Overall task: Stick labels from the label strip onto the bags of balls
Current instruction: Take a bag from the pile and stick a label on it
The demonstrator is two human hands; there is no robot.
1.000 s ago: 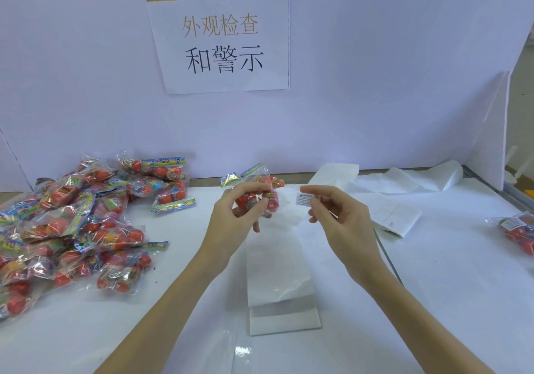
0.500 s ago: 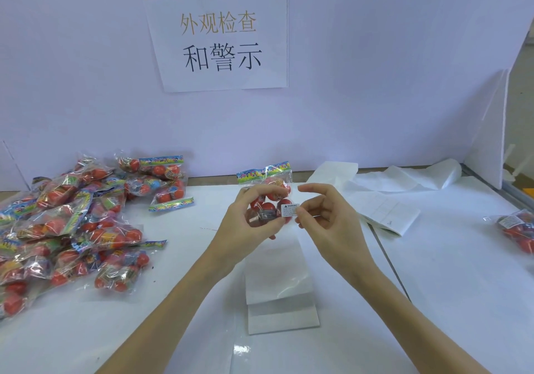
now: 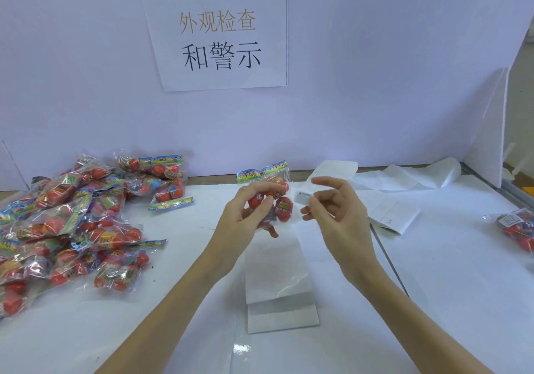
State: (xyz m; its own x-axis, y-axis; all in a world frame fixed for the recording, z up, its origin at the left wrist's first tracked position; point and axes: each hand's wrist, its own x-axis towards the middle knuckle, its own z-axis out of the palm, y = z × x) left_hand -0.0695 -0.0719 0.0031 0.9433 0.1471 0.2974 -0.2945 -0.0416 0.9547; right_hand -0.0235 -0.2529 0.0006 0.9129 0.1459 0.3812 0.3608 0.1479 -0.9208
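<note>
The left hand (image 3: 245, 214) holds the bag (image 3: 274, 197). The right hand (image 3: 332, 209) has pulled back, pinching the label (image 3: 302, 197), not stuck yet.

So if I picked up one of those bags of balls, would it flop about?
Probably. The bag in the left hand is thin, crinkly film, so likely floppy and a bit slippery. Its round balls would probably shift inside. It looks light, since fingertips alone hold it.
</note>
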